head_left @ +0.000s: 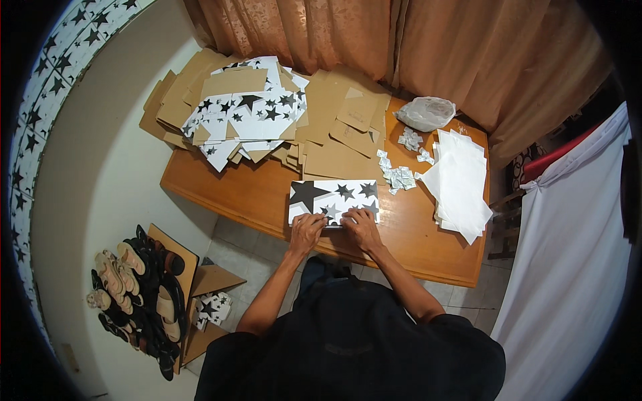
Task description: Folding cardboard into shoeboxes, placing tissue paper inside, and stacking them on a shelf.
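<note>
A white box (341,192) printed with black and grey stars lies near the front edge of the wooden table, its long side toward me. My left hand (307,230) grips its near edge left of the middle, with fingers curled over the top. A short way to the right, my right hand (362,229) holds the same edge in a similar way. The thumbs and the box's front side are mostly hidden from above.
Flat brown cardboard (348,137) and star-printed pieces (267,117) are heaped at the back left. To the right lie small silica-like packets (400,178), a clear plastic bag (426,113) and white paper sheets (461,180). A shoe rack (190,267) stands on the floor at left.
</note>
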Action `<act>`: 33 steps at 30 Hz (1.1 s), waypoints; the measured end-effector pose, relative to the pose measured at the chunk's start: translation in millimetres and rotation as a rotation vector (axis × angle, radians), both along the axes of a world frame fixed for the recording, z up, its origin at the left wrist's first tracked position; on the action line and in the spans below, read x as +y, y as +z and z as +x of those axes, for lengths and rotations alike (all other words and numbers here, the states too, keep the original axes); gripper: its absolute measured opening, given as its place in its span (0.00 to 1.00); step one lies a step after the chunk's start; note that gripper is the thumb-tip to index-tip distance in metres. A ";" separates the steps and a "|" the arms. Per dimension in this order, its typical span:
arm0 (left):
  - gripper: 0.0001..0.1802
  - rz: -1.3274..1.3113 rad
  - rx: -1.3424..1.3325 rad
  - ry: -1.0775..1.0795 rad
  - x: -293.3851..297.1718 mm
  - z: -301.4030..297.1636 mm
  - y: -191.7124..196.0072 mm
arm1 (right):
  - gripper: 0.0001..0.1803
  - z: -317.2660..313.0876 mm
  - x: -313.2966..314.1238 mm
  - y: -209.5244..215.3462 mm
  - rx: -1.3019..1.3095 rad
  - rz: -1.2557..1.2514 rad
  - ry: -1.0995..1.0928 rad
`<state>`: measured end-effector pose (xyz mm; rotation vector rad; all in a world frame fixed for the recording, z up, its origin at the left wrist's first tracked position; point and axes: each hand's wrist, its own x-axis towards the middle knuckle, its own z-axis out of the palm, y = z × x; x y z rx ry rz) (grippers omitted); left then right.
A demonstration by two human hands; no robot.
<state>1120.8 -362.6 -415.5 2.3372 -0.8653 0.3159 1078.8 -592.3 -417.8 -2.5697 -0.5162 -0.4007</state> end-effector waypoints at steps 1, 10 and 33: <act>0.12 -0.008 0.015 0.006 -1.6 -0.2 -0.1 | 0.12 0.3 -2.2 -0.7 0.002 0.000 0.003; 0.15 -0.011 -0.001 -0.041 -4.0 -2.0 -1.5 | 0.09 0.2 -5.7 -10.9 -0.022 0.061 -0.001; 0.12 0.008 0.059 -0.058 0.7 -21.4 -5.5 | 0.18 -17.5 -2.3 -9.9 -0.042 0.037 0.030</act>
